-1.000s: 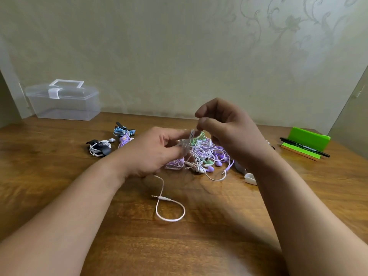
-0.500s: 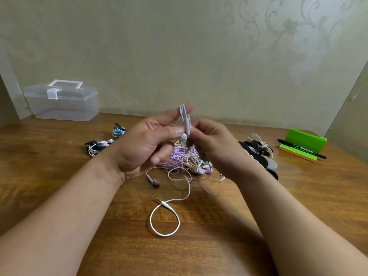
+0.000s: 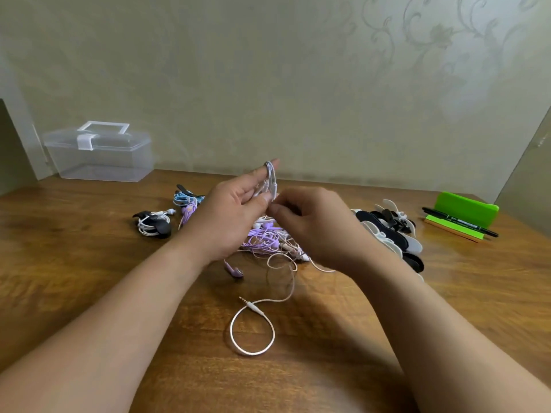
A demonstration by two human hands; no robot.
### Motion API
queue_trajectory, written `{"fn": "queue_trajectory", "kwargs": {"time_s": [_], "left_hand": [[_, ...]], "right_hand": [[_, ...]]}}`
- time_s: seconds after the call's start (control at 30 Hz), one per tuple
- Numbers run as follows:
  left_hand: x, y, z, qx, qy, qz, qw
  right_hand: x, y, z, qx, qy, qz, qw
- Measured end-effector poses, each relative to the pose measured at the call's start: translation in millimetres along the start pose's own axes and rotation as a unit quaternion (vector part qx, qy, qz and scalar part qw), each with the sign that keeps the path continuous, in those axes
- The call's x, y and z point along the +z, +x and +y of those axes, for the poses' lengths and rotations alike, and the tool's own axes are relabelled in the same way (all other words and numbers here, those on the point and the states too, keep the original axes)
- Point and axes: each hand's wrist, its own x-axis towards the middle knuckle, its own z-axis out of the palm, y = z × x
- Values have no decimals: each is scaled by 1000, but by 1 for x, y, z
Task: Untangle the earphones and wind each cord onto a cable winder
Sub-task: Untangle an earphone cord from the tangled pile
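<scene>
White earphone cord (image 3: 270, 178): thin, light, limp, likely snag-prone; looped over left hand (image 3: 235, 216) fingers, thumb clamping, right hand (image 3: 313, 225) pinching it just below, tail hanging into tangle (image 3: 265, 238) on bench (image 3: 89, 278); best gripped near plug (image 3: 252, 306)

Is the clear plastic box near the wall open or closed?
Closed: the clear plastic box has its lid down, white latch fastened.

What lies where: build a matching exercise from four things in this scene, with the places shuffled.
Things:
1. clear box
2. green stand
3. jack plug
4. looped cord

Places:
A. closest to the camera
B. far left, by the wall
C. held in the left hand
D. far right

Pairs: 1-B; 2-D; 3-A; 4-C
</scene>
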Motion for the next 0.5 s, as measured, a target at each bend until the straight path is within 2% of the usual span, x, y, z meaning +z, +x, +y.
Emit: {"fn": "queue_trajectory", "kwargs": {"time_s": [0.1, 0.2, 0.33, 0.43, 0.5], "left_hand": [[5, -6, 6, -6, -5, -72, 997], [7, -6, 10, -23, 1, -116, 993], [4, -3, 0, -48, 12, -123, 991], [8, -6, 6, -42, -29, -127, 991], [7, -6, 3, -21, -17, -124, 992]], "right_hand": [[-16, 2, 7, 27, 49, 50, 997], [-20, 2, 11, 36, 72, 38, 996], [-23, 2, 15, 39, 113, 37, 992], [-25, 3, 16, 30, 141, 31, 989], [-27, 4, 15, 33, 173, 25, 984]]}}
